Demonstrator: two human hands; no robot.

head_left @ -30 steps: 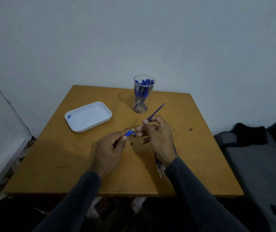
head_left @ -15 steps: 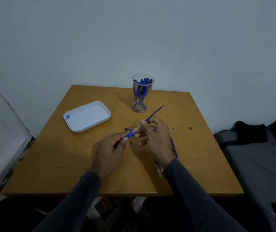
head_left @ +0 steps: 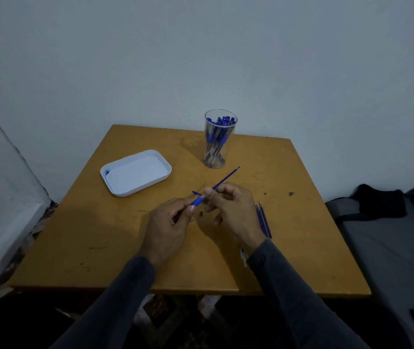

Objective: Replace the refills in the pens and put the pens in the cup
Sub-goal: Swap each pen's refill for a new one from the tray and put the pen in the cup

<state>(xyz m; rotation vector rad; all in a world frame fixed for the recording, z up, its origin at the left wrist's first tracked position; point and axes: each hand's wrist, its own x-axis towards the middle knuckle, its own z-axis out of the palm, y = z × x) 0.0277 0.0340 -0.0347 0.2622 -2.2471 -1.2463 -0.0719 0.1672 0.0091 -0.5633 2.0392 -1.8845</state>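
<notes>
Left hand (head_left: 167, 224) pinching pen (head_left: 197, 202), right hand (head_left: 231, 206) pinching refill (head_left: 227, 178)

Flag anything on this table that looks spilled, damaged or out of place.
Only one thing: a small blue smear, possibly ink, in the left corner of the white rectangular plastic tray. The yellow-brown wooden table also shows a few dark specks.

cup (head_left: 219, 147): clear glossy plastic
tray (head_left: 115, 185): white smooth plastic
surface (head_left: 301, 235): matt scuffed wood
sleeves (head_left: 130, 298): dark cloth
</notes>
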